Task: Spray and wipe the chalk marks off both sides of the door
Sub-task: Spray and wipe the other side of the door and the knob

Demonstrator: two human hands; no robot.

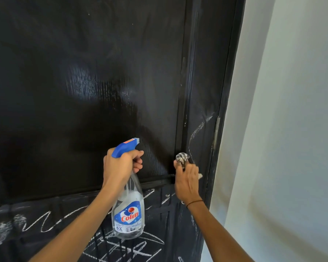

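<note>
Black door [87, 76] rigid, upper panel wet and glossy, largely clean; chalk marks [45, 222] thick across lower panel, one thin squiggle beside hinge edge above right hand. Spray bottle [128, 212] light-looking, clear plastic, likely slick if wet; best held at neck under blue trigger head; left hand [119, 167] wrapped round that neck, nozzle toward door. Cloth [182, 157] soft, bunched; gripped in right hand [187, 181], pressed to door just below squiggle.

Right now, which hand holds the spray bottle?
The left hand grips the bottle by its blue trigger; the right hand holds a striped cloth instead.
</note>
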